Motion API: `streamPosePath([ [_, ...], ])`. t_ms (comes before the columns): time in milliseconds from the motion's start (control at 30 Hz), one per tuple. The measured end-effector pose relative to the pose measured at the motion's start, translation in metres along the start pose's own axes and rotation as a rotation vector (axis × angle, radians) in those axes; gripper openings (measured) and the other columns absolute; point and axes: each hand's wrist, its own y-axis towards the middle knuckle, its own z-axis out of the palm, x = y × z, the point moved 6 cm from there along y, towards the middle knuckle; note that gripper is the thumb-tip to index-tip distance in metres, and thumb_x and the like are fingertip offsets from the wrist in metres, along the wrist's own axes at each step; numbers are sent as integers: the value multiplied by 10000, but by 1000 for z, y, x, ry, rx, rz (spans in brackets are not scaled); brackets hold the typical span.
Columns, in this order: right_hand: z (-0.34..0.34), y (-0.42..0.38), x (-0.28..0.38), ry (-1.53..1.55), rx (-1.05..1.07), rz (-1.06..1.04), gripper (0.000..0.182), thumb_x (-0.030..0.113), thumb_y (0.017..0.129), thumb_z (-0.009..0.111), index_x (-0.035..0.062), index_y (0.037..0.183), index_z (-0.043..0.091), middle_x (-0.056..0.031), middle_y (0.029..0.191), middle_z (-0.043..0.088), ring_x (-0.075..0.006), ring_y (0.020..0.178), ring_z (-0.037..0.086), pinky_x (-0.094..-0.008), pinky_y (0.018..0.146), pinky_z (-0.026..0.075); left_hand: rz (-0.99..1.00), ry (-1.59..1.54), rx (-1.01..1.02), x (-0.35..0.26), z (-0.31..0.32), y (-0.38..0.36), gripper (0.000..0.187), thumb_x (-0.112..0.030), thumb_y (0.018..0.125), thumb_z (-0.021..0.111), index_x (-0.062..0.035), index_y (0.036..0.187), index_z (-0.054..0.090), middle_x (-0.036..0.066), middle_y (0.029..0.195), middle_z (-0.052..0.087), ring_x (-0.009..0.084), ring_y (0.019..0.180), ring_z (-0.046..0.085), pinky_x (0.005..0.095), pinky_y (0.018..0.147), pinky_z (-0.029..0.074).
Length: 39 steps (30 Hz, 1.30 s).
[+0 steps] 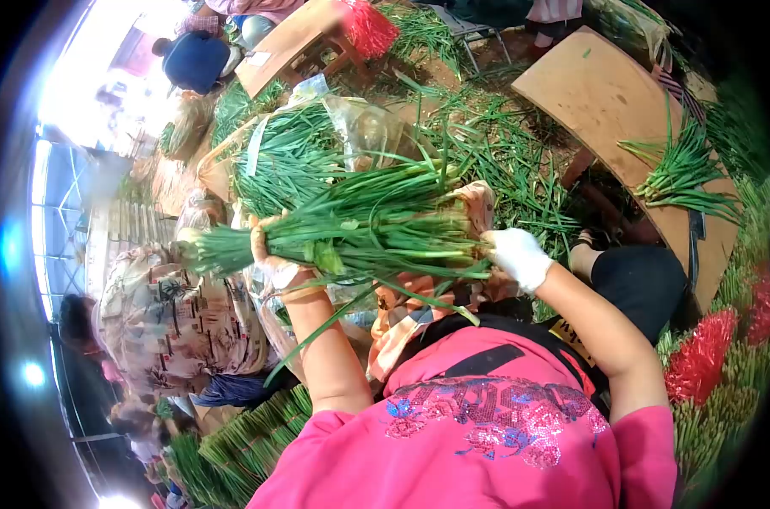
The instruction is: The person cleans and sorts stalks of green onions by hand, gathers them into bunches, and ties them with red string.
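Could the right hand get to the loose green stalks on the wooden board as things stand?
Probably yes: the right hand grips the bundle, but open ground lies toward the stalks.

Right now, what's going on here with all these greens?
A person in a pink top holds a bundle of green onions crosswise in front of them. The left hand grips it near the leafy end, and the right hand, in a white glove, holds the other end. A second bunch of greens lies on a wooden board to the right. Loose greens cover the ground, and another person sits close by on the left.
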Motion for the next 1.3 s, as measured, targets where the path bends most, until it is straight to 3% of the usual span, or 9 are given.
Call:
streamPosePath([
  [100,41,1,-132,-157,-42,46,300,289,788,574,23,925,596,-163,835,658,-327,733,633,-410,644,501,-76,-18,-78,-5,-28,-1,343,-205,801,598,-85,1118,540,63,814,615,231,773,590,452,853,481],
  [167,34,-25,-212,600,83,609,285,271,787,552,14,900,601,-152,798,655,-301,727,637,-388,651,496,14,-13,-26,-12,-43,4,337,-200,809,592,-89,1123,542,68,842,619,244,796,588,466,860,475],
  [233,28,-12,-252,564,-242,359,298,275,794,535,5,903,599,-148,844,662,-273,764,635,-374,689,491,-27,-74,-23,-11,-47,8,313,-197,819,582,-100,1115,552,64,854,618,232,798,587,468,889,453],
  [400,-53,38,-28,1230,-246,39,824,241,816,673,44,1442,174,-236,1406,334,-213,1182,502,-303,967,386,-54,-96,254,-4,18,-8,246,-159,811,591,-98,1044,543,36,837,579,181,815,554,420,924,407],
  [600,-54,54,5,158,-686,-88,378,235,836,531,192,1212,521,-162,889,644,-346,752,622,-439,656,507,-102,-119,573,-1,90,-42,224,-100,782,577,-111,982,476,15,815,513,159,776,521,402,923,374],
  [767,-25,-9,-180,292,-435,656,242,226,870,426,99,949,617,-159,833,648,-338,770,629,-430,677,485,-43,-103,398,-11,48,-29,228,-132,800,582,-99,995,470,35,802,550,167,793,549,400,937,392],
  [900,-76,-37,-102,291,-515,416,274,298,847,560,46,946,605,-139,838,653,-273,778,630,-350,696,479,34,24,350,-9,37,-27,226,-159,819,575,-77,1015,497,68,846,613,217,894,578,427,926,424],
  [1000,-45,1,-17,1150,-273,-62,320,62,824,603,45,1142,566,-19,970,609,-103,795,534,-233,736,455,32,-14,391,8,69,-36,243,-145,808,584,-75,1029,510,55,842,626,242,921,577,438,928,419],
  [1300,-119,-6,157,173,-677,-551,545,141,642,712,89,1167,571,-136,1137,560,-338,1138,492,-406,947,399,-31,23,402,20,100,-56,228,-98,818,574,-32,1034,546,72,923,615,276,997,570,467,977,398],
])
